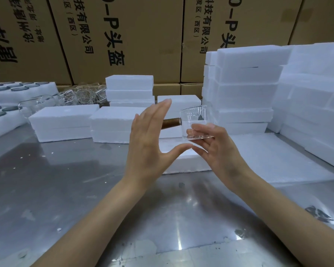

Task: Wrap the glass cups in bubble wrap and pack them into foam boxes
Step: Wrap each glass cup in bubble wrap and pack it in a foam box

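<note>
Now right hand (218, 149) grips glass cup (198, 122) at base, wooden handle (171, 123) pointing left; left hand (150, 143) flat, fingers straight, beside handle, above steel table (85, 189).

Bright, even overhead light fills the scene. The steel bench (85, 189) throws back broad white glare streaks near the bottom centre and carries soft, faint shadows under the arms. The white foam boxes (245, 89) look slightly washed out. Wide-angle distortion tilts the cardboard cartons (135, 35) outward at the edges. Focus is fairly sharp throughout.
</note>
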Available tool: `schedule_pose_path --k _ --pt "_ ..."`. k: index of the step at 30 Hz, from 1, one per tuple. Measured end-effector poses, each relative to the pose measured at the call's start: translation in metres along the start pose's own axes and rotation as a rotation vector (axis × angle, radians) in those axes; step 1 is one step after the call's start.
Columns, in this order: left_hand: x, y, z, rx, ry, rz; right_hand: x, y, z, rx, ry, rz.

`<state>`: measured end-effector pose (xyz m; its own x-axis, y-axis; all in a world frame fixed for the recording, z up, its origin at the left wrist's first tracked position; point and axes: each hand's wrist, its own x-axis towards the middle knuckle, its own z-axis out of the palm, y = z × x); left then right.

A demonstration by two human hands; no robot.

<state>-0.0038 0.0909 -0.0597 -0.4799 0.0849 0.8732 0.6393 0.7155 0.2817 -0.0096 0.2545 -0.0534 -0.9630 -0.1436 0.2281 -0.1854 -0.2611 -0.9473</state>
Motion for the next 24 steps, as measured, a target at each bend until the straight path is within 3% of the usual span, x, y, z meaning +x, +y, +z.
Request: schedule_pose_path --k 7,17,24 --pt "0.0006 -0.0026 0.0007 0.073 -0.004 0.034 -0.0019 0.0010 0.0005 -0.031 -0.108 0.058" --pt "-0.0004 0.0029 0.0005 0.228 0.068 0.201 -0.0037 0.0079 0.0051 -0.431 0.109 -0.143" --pt "0.0010 0.0064 -0.0034 0.010 0.038 0.006 0.0020 0.0008 -0.0015 0.024 -0.005 0.077"
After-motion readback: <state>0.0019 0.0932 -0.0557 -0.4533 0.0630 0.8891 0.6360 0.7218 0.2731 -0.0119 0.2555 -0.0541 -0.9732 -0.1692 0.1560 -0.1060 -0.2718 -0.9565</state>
